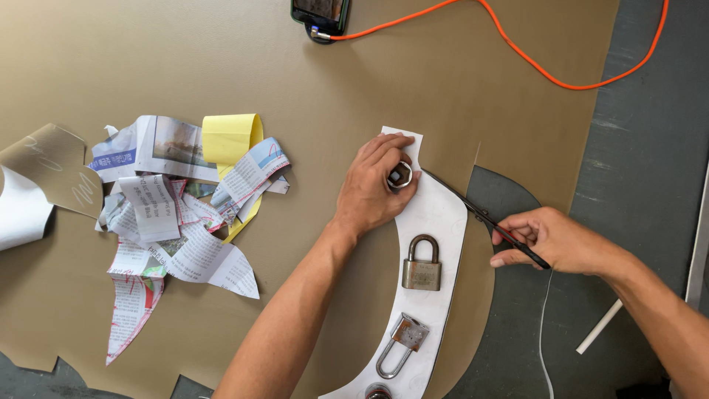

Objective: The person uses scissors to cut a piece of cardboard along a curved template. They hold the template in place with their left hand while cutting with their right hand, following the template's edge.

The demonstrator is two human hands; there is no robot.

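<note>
While pinned flat on the brown sheet (310, 111):
template: curved white paper (436, 222)
left hand (373, 188): fingers pressed together, holding down hex nut (399, 175) at template's top
right hand (554, 240): pinching scissors (480, 214), just right of template
padlocks (422, 264): lower on template

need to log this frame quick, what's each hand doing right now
Left hand: fingers pressing a metal hex nut onto the white curved template.
Right hand: closed on the scissors, cutting along the template's edge.
</note>
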